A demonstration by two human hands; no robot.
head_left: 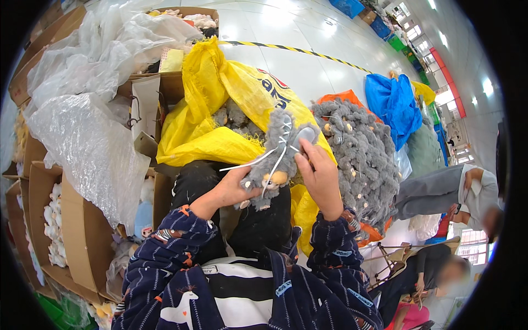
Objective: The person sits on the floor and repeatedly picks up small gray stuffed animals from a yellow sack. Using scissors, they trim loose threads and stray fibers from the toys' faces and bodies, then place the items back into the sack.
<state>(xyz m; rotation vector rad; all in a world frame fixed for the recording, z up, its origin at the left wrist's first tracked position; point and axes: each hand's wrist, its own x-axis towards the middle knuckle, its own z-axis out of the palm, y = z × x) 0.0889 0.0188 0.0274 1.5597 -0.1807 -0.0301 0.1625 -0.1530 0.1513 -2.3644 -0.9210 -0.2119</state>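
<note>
A fluffy grey plush toy (265, 162) with a tan face patch lies across both hands above my lap. White cord (285, 132) criss-crosses its upper part like lacing, and loose ends trail over the body and out to the left. My left hand (234, 188) grips the toy's lower left side by the face. With thumb and fingers, my right hand (319, 175) pinches the smooth grey flap (306, 135) on its upper right; whether it also holds a cord end is hidden. Just beyond the toy gapes a yellow woven sack (203, 144) with more grey plush inside.
To the right, an orange sack (344, 99) bulges with similar grey plush toys (366, 159); a blue sack (391, 104) stands behind. Cardboard boxes (82, 236) and clear plastic sheeting (88, 137) crowd the left. Two people (429, 192) are at the right.
</note>
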